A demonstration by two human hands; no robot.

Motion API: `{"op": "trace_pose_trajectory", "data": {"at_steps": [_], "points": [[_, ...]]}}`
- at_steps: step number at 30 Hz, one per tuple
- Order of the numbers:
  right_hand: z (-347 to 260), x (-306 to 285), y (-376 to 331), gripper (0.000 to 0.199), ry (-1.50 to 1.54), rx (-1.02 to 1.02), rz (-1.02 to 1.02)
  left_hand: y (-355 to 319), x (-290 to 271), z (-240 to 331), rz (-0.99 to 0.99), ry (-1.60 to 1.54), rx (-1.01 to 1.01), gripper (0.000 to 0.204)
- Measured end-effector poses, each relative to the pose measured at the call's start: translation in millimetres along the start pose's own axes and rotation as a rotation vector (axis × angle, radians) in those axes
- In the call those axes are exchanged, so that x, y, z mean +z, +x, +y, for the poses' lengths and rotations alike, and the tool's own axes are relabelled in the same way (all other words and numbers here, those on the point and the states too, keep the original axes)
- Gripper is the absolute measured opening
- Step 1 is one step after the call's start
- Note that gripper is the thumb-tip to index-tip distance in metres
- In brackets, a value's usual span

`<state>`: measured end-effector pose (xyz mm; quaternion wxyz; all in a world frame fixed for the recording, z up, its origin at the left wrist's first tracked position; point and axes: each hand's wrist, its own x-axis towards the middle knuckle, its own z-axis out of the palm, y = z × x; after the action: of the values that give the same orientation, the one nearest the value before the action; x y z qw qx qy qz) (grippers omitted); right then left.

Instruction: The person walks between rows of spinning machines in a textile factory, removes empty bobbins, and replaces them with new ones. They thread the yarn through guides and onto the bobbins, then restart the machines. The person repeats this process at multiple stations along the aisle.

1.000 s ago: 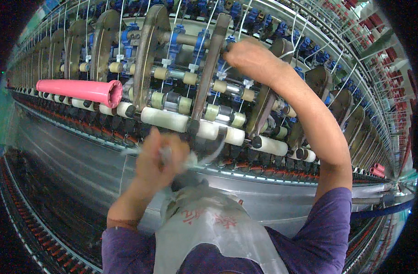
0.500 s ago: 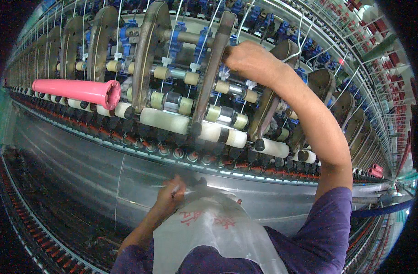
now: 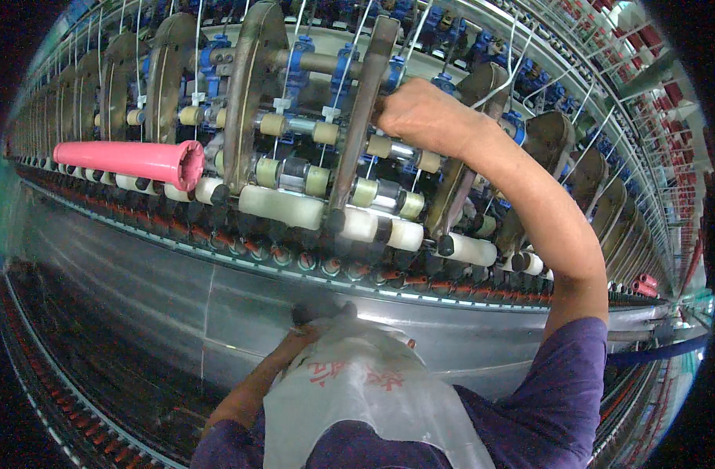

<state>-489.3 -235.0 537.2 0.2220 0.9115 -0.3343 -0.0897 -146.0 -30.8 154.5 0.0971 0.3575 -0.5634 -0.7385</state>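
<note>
My right hand [image 3: 412,113] reaches up among the drafting rollers of a spinning machine, curled closed beside a long metal arm [image 3: 360,133]. Its fingertips are hidden, so what they grip cannot be made out. Beneath it are small beige rollers [image 3: 379,147] and white rollers [image 3: 359,225]. Low down, my left hand [image 3: 299,338] is at the edge of my pale apron [image 3: 349,391], which covers most of its fingers. A pink tube [image 3: 119,162] with a flared, notched end lies across the machine at left.
A row of spindles with orange-red parts [image 3: 281,256] runs along a metal rail below the rollers. Grey panels [image 3: 248,301] lie between me and the machine. More metal arms [image 3: 252,86] stand on either side. Pink tubes [image 3: 645,284] rest at far right.
My left hand has drawn in toward my body and partly behind the apron; the thin stick-like thing by it no longer shows. My right hand has shifted slightly left and down.
</note>
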Motion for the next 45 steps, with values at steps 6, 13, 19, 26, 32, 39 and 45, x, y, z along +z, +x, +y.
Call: {"op": "trace_pose_trajectory", "data": {"at_steps": [6, 13, 19, 26, 32, 39, 45], "points": [[-13.1, -29.5, -10.3, 0.021, 0.054, 0.272, -0.096, -1.9, -7.4, 16.3, -0.202, -0.002, -0.087, 0.043], [-68.8, -93.8, -85.2, 0.024, 0.288, 0.666, 0.680, 14.6, -4.0, 31.8, -0.275, -0.013, -0.069, 0.049], [-151.1, -71.1, -117.3, 0.019, 0.489, 0.938, 0.634, -19.2, -22.7, 59.5, -0.299, -0.017, -0.169, 0.055], [-232.8, -39.9, -124.5, 0.015, 0.652, 1.241, 0.440, -51.5, -64.2, 95.7, -0.423, 0.081, -0.522, 0.063], [-295.5, -16.3, -100.0, 0.012, 0.540, 1.197, 0.158, -7.0, -28.7, 50.0, -0.646, 0.055, -0.222, 0.066], [-347.2, 0.6, -115.1, 0.016, 0.528, 1.206, -0.170, 3.7, 24.2, 21.2, -0.737, -0.042, -0.062, 0.063], [-418.5, 19.9, -181.0, 0.012, 0.562, 1.209, -0.306, -48.0, 26.1, 41.5, -0.758, -0.009, -0.079, 0.061]]}}
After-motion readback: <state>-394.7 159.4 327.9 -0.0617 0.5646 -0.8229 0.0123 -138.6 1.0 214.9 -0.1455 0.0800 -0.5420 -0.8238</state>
